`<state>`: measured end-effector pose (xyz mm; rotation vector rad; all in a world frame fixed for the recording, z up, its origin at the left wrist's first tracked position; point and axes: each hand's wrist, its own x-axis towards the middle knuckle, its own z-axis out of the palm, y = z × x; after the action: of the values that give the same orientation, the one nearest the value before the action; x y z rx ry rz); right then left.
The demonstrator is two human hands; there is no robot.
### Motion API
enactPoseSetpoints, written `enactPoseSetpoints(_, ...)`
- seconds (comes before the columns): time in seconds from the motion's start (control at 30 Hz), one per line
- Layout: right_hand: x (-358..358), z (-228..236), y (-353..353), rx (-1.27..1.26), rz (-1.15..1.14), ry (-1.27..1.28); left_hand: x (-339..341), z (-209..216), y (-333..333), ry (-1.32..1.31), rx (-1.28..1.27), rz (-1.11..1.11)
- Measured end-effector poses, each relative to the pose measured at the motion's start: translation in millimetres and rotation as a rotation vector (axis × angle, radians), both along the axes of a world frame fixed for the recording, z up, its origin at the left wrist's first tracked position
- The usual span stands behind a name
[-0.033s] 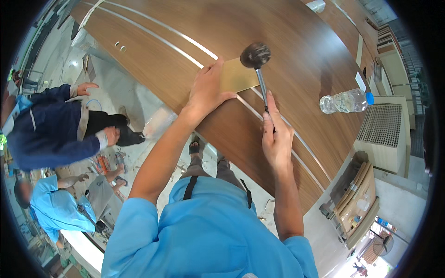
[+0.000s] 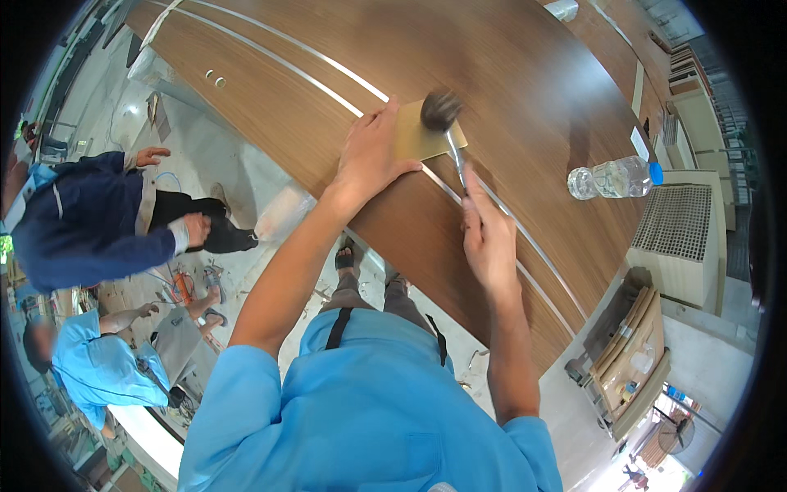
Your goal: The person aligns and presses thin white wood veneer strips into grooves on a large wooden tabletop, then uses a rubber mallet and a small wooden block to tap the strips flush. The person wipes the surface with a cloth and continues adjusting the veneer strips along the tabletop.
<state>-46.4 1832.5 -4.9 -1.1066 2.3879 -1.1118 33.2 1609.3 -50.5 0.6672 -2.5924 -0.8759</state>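
Observation:
A large brown wood-grain panel (image 2: 541, 131) lies in front of me, with two pale strips (image 2: 287, 59) running diagonally across it. Over the strips rests a flat tan block (image 2: 416, 146). My left hand (image 2: 369, 152) holds the block by its left side, fingers along the edge and thumb at its near corner. In my right hand (image 2: 490, 238) is the handle of a rubber mallet (image 2: 441, 110). Its dark head, blurred by motion, is over the block's right part; whether it touches cannot be told.
A clear water bottle (image 2: 615, 178) with a blue cap lies on the panel at right. Two people are at left, one in a dark jacket (image 2: 90, 221), one in a blue shirt (image 2: 106, 361). A perforated pale block (image 2: 674, 221) and a loaded cart (image 2: 627, 361) stand at right.
The mallet head has swung slightly left and down toward the block, with my right hand tipping along. My left hand stays on the block.

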Motion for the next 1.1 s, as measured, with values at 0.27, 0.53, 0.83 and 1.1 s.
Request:
enactPoseSetpoints(0.27,6.9,3.3,31.0,0.130,-0.125,-0.017,-7.1,-3.8,31.1,0.050,-0.059,-0.123)
enactPoseSetpoints(0.53,27.0,5.9,86.4,-0.040,-0.272,-0.007,-9.9,3.2,70.7,-0.006,-0.056,-0.187)
enactPoseSetpoints(0.83,46.9,15.5,133.8,0.000,-0.378,-0.021,-15.5,12.1,114.0,0.074,-0.055,-0.359)
enactPoseSetpoints(1.1,64.6,6.0,171.1,0.135,-0.490,-0.097,-31.1,4.2,146.2,0.092,-0.073,-0.494)
